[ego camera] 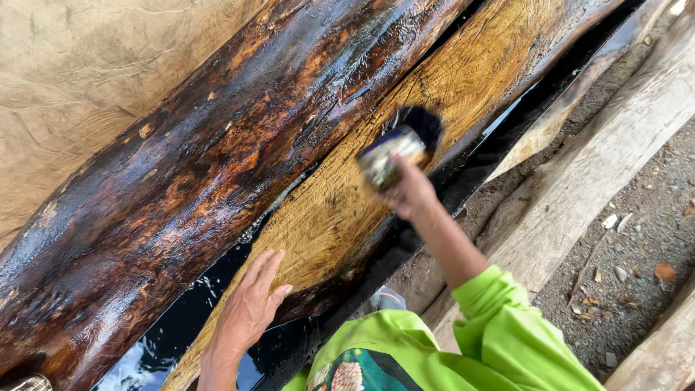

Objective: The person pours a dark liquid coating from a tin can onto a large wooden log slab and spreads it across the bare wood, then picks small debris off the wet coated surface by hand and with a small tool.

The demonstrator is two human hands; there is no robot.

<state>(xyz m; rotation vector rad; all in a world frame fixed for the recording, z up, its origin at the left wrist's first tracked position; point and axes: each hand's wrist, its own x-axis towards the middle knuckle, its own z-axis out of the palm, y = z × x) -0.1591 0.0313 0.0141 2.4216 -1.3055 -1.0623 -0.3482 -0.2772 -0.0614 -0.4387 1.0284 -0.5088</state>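
From the head view, our right hand (409, 190) grips a brush (398, 145) pressed on the pale log (463, 87); our left hand (250, 308) lies open, flat on its lower end. Wet dark coating could drip or slick our left palm.

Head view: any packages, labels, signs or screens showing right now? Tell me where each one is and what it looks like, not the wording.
Brush label: a pale, smeared band round the ferrule of the brush, held in the right hand against the yellowish log; blurred, greyish-white with dark blue edges.
Shirt print: bottom edge of the view on the lime-green shirt; dark panel with a dotted pink and white shape.
No packages, signs or screens show.
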